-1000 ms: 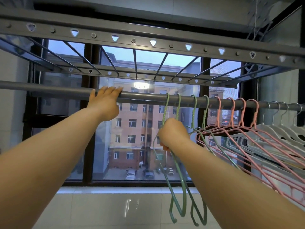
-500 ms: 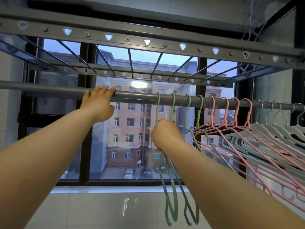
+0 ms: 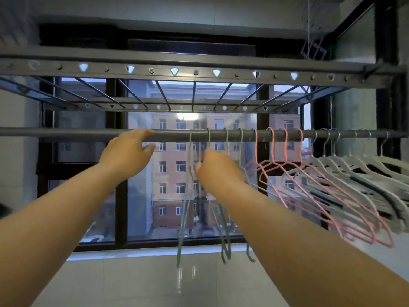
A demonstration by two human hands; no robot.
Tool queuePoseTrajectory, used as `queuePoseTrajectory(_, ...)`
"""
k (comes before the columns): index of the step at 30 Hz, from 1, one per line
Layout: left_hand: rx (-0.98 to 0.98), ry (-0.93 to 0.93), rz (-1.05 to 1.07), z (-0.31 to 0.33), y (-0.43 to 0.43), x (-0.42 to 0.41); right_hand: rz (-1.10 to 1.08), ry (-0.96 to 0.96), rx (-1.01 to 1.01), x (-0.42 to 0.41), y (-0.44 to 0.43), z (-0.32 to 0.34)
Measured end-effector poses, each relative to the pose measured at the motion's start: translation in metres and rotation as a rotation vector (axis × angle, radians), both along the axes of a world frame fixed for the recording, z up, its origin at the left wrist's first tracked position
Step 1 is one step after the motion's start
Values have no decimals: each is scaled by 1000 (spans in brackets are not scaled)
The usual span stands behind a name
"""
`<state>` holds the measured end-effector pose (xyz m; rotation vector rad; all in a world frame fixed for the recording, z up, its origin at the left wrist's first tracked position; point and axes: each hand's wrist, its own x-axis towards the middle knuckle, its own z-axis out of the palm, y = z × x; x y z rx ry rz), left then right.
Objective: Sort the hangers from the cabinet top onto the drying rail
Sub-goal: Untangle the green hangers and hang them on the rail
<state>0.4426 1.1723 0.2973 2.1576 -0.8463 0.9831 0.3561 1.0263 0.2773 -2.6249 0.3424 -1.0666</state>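
Right hand [image 3: 218, 168], dead centre, is being clenched round the necks of green hangers [image 3: 181, 238], which are being carried, hooked, on the rail [image 3: 66, 133] at its 12 o'clock. Left hand [image 3: 127, 155], at 9 o'clock from it, is being rested on the rail, fingers fairly straight, thumb apart below. Pink hangers [image 3: 272, 149] are being carried at 2 o'clock, white hangers [image 3: 354, 173] at 3 o'clock. Window [image 3: 141, 196] behind.
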Motion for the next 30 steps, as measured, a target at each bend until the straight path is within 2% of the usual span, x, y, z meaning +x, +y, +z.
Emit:
queuePoseTrajectory(7, -32, -1, -231, -11, -66, -125, -53, 42, -112, -109, -55, -7)
queuePoseTrajectory(14, 6, 96, -580, -56, -204, -254, -275, 138, -172, -264, -170, -46)
queuePoseTrajectory(18, 84, 125, -738, -104, -293, -325, -440, 206, -157, -362, -236, -78)
queuePoseTrajectory(23, 234, 258, -879, -177, -395, -393, -639, 338, -59, -469, -312, -126)
queuePoseTrajectory(30, 438, 413, -1009, -252, -526, -448, -842, 435, 255, -559, -408, -210)
